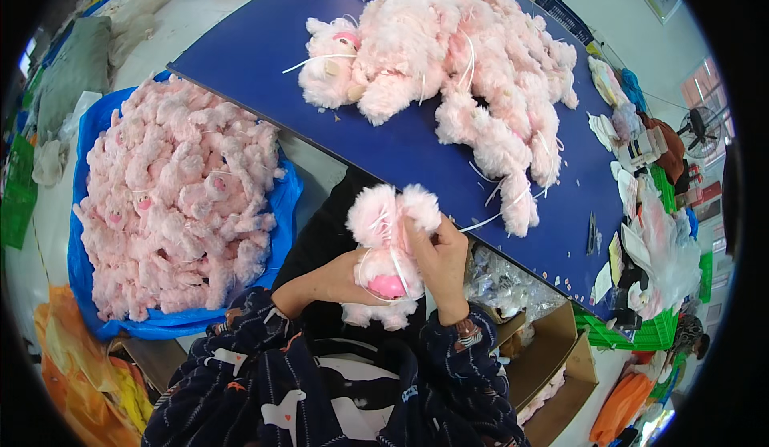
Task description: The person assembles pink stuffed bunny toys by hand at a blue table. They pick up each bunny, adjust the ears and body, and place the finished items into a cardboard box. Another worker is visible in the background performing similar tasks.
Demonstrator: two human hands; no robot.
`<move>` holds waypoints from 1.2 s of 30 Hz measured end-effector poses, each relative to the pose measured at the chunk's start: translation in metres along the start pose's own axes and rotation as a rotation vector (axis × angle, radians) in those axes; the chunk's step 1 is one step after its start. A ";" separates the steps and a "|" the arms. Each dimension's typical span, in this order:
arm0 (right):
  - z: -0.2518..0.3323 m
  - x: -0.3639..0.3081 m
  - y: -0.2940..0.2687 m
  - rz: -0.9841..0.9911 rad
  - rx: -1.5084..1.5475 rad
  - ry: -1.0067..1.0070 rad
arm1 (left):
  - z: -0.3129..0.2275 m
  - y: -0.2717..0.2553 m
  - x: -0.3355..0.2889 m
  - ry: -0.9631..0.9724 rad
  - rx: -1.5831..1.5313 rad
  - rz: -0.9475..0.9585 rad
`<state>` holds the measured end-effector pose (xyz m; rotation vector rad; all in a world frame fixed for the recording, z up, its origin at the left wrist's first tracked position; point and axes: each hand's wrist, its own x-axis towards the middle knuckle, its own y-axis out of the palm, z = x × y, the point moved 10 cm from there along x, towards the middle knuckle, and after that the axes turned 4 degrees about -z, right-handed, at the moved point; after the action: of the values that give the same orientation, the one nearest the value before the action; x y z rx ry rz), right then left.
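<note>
Head view: pink plush toy (382, 261) in left grip (330, 279), upper fluff (420, 200) in narrow right grip (443, 260).

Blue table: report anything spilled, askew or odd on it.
Small scraps are scattered near the right edge of the table, looking like stray litter on a bare stretch. The pink toys lie jumbled, but none looks plainly damaged.

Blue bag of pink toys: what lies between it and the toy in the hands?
In the head view, the person's dark trouser leg and left hand lie between the blue bag and the held toy.
</note>
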<state>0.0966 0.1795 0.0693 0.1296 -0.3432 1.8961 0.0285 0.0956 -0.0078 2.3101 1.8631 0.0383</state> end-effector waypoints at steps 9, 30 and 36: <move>-0.040 -0.006 -0.004 -0.104 0.676 0.450 | 0.002 0.003 0.004 0.069 -0.272 0.002; -0.047 -0.019 0.020 -0.059 0.268 0.285 | -0.045 -0.068 -0.026 0.165 -0.125 -0.607; -0.050 -0.020 0.029 -0.032 0.386 0.322 | -0.059 -0.062 -0.029 0.264 -0.256 -0.581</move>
<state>0.0803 0.1680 0.0117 0.0842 0.2439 1.8956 -0.0452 0.0866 0.0433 1.5929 2.4200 0.4910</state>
